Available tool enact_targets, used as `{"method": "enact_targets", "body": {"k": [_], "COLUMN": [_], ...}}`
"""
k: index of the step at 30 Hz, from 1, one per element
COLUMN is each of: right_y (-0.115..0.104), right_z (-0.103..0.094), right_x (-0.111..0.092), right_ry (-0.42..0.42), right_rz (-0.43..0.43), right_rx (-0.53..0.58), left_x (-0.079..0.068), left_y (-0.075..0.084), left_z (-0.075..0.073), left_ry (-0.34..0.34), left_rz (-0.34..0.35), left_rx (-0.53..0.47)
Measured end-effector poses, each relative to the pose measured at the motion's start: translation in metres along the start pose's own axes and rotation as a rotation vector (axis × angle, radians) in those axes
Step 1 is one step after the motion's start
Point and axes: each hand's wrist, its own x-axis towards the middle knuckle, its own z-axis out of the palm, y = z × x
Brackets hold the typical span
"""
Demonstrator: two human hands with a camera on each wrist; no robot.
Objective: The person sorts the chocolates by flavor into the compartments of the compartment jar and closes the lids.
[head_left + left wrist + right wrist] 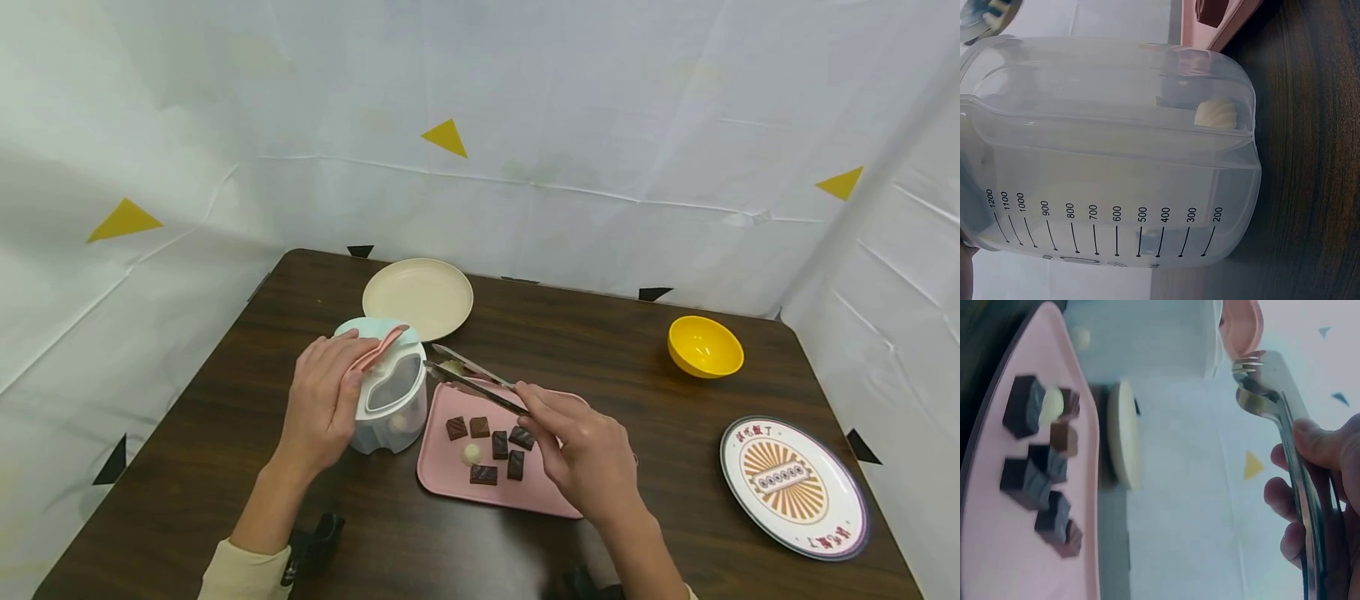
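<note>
My left hand (322,400) holds a raised pink lid flap (380,348) on a clear divided storage jar (1116,156) with printed measuring marks. A cream swirled chocolate (1216,114) lies at the bottom inside. My right hand (588,442) grips metal serving tongs (1291,437), one end forked and the other spoon-shaped. Their tips point toward the jar, just to its right in the head view. A pale patch appears between the tongs' arms; I cannot tell whether it is a chocolate. Below them, a pink tray (450,483) carries several dark chocolates (483,475) and one cream chocolate (472,454).
Behind the jar sits a cream plate (420,292). A yellow bowl (705,346) stands at the back right of the dark wooden table (585,325), with a patterned oval plate (783,487) nearer the right edge. White sheeting (540,100) surrounds the back and sides.
</note>
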Motion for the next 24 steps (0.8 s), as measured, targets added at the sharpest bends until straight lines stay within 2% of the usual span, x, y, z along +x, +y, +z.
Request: {"method": "enact_targets", "body": {"k": [5, 10, 12, 19, 24], "right_y": [-0.009, -0.015, -0.017, -0.020, -0.022], "right_z": [0.006, 0.016, 0.018, 0.026, 0.029], "right_x": [0.008, 0.019, 0.021, 0.016, 0.015], "right_ry": [0.016, 0.083, 0.095, 0.003, -0.018], "right_rz": [-0.067, -0.184, -0.206, -0.144, -0.126], "right_rx": [0.054, 0.123, 0.127, 0.118, 0.109], "left_x": [0.000, -0.001, -0.001, -0.001, -0.001], "left_y": [0.000, -0.001, -0.001, -0.001, 0.000], "left_z": [0.000, 0.000, 0.000, 0.000, 0.000], "left_ry": [0.002, 0.001, 0.002, 0.008, 0.008], "left_rz": [-0.001, -0.004, -0.004, 0.001, 0.000], "left_rx": [-0.004, -0.007, -0.006, -0.011, -0.014]}}
